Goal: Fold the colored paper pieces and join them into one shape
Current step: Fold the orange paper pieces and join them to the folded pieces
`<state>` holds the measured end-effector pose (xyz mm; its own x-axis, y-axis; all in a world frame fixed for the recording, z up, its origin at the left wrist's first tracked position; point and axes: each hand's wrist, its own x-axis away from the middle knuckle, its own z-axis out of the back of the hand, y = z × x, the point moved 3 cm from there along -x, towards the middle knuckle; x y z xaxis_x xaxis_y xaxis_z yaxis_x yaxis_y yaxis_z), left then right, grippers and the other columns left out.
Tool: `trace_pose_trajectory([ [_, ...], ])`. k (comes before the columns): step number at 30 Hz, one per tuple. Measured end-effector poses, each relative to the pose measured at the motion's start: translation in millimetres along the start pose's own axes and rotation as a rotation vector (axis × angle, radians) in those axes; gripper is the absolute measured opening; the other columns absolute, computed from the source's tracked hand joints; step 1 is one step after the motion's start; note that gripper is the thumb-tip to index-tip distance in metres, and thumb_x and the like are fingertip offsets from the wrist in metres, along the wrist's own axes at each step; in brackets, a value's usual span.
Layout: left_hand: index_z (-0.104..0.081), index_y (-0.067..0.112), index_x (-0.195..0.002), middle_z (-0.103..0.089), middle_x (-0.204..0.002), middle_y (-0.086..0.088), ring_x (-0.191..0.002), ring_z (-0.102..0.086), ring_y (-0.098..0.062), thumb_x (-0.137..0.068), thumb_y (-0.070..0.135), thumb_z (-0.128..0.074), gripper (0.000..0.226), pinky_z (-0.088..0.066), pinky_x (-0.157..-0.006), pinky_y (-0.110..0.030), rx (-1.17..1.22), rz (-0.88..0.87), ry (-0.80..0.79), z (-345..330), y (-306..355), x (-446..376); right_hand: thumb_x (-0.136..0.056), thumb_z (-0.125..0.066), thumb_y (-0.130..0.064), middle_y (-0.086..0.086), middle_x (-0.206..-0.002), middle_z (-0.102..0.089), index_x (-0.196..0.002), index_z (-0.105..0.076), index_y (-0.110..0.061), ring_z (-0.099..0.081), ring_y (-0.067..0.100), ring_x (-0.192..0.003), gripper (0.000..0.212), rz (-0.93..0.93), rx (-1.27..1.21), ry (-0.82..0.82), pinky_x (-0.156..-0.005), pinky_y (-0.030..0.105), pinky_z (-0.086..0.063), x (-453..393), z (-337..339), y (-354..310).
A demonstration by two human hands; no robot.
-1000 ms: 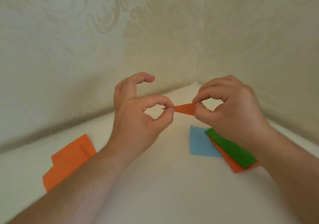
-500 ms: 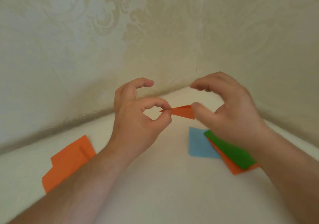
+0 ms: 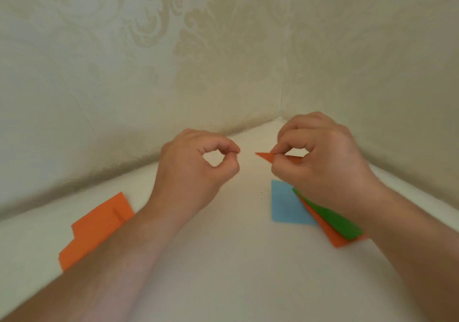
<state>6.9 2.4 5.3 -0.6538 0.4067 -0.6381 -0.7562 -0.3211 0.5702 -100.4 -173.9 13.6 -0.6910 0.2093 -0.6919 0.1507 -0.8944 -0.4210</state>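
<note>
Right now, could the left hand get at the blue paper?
Probably yes. The left hand holds nothing, and the blue paper lies flat on the table with bare surface between them; only its right edge sits under the green paper.

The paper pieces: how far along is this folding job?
Early on. In hand: the right hand pinches a small folded orange piece; the left hand is curled, holding nothing. An orange sheet shows a crease. The blue sheet, green sheet and orange sheet beneath lie flat. Nothing is joined yet.
</note>
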Motion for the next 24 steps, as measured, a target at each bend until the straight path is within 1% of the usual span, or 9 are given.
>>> trace_pose_trajectory([
  [3,-0.072,0.042,-0.074,-0.072,-0.086,0.026,-0.091,-0.067,-0.004,-0.080,0.026,-0.072,0.017,-0.053,-0.084,-0.031,0.111,0.086,0.026,3,-8,-3,-0.079,-0.075,-0.012,-0.012,-0.079,-0.068,-0.069,-0.074,-0.025,-0.063,0.003,-0.076,0.017,-0.259,-0.313,0.052,-0.068,0.014,-0.044,-4,6,7],
  [6,-0.072,0.042,-0.085,-0.074,-0.091,0.021,-0.092,-0.069,-0.009,-0.082,0.025,-0.071,0.017,-0.055,-0.087,-0.032,0.269,0.113,-0.028,-5,2,2,-0.087,-0.075,-0.006,-0.002,-0.079,-0.076,-0.080,-0.080,-0.019,-0.066,0.009,-0.072,0.016,-0.403,-0.665,-0.037,-0.070,0.024,-0.053,-5,2,5],
  [8,-0.073,0.042,-0.093,-0.075,-0.095,0.019,-0.094,-0.070,-0.008,-0.084,0.026,-0.072,0.019,-0.055,-0.090,-0.035,0.343,0.113,-0.087,-10,10,6,-0.089,-0.075,-0.008,0.002,-0.082,-0.078,-0.084,-0.081,-0.020,-0.068,0.014,-0.076,0.015,-0.388,-0.695,-0.123,-0.076,0.032,-0.056,-2,-3,1],
  [10,-0.075,0.040,-0.094,-0.076,-0.096,0.018,-0.093,-0.071,-0.007,-0.087,0.024,-0.071,0.018,-0.055,-0.089,-0.035,0.381,0.094,-0.111,-12,14,8,-0.090,-0.075,-0.009,-0.002,-0.080,-0.078,-0.084,-0.081,-0.022,-0.067,0.012,-0.075,0.016,-0.360,-0.695,-0.177,-0.074,0.027,-0.055,0,-6,-2],
  [12,-0.076,0.038,-0.090,-0.077,-0.092,0.015,-0.088,-0.072,-0.007,-0.087,0.024,-0.072,0.015,-0.055,-0.084,-0.029,0.452,0.124,-0.099,-12,15,8,-0.091,-0.074,-0.009,-0.004,-0.079,-0.078,-0.084,-0.080,-0.022,-0.067,0.011,-0.073,0.016,-0.342,-0.700,-0.215,-0.072,0.024,-0.055,2,-7,-4],
  [14,-0.077,0.035,-0.086,-0.077,-0.085,0.013,-0.080,-0.070,-0.006,-0.085,0.026,-0.072,0.010,-0.054,-0.077,-0.024,0.515,0.190,-0.077,-13,15,9,-0.091,-0.075,-0.011,-0.002,-0.081,-0.078,-0.086,-0.080,-0.020,-0.070,0.019,-0.074,0.012,-0.346,-0.696,-0.248,-0.073,0.031,-0.057,4,-10,-5],
  [16,-0.076,0.033,-0.082,-0.075,-0.080,0.013,-0.074,-0.066,-0.003,-0.083,0.026,-0.071,0.009,-0.053,-0.072,-0.022,0.517,0.221,-0.072,-13,15,9,-0.091,-0.076,-0.013,0.002,-0.085,-0.078,-0.089,-0.080,-0.019,-0.070,0.031,-0.083,0.008,-0.358,-0.689,-0.254,-0.079,0.044,-0.058,5,-13,-4],
  [19,-0.076,0.029,-0.080,-0.073,-0.075,0.012,-0.069,-0.063,-0.004,-0.083,0.025,-0.070,0.008,-0.051,-0.067,-0.023,0.502,0.221,-0.103,-12,16,9,-0.090,-0.078,-0.020,0.011,-0.093,-0.075,-0.095,-0.079,-0.023,-0.065,0.038,-0.084,0.006,-0.382,-0.708,-0.209,-0.084,0.058,-0.053,5,-13,-4],
  [24,-0.075,0.025,-0.073,-0.069,-0.067,0.015,-0.062,-0.059,0.001,-0.081,0.021,-0.070,0.010,-0.044,-0.061,-0.015,0.423,0.171,-0.146,-14,20,11,-0.089,-0.076,-0.019,0.008,-0.089,-0.074,-0.089,-0.078,-0.023,-0.063,0.039,-0.084,0.005,-0.344,-0.711,-0.184,-0.081,0.058,-0.053,5,-10,-7],
])
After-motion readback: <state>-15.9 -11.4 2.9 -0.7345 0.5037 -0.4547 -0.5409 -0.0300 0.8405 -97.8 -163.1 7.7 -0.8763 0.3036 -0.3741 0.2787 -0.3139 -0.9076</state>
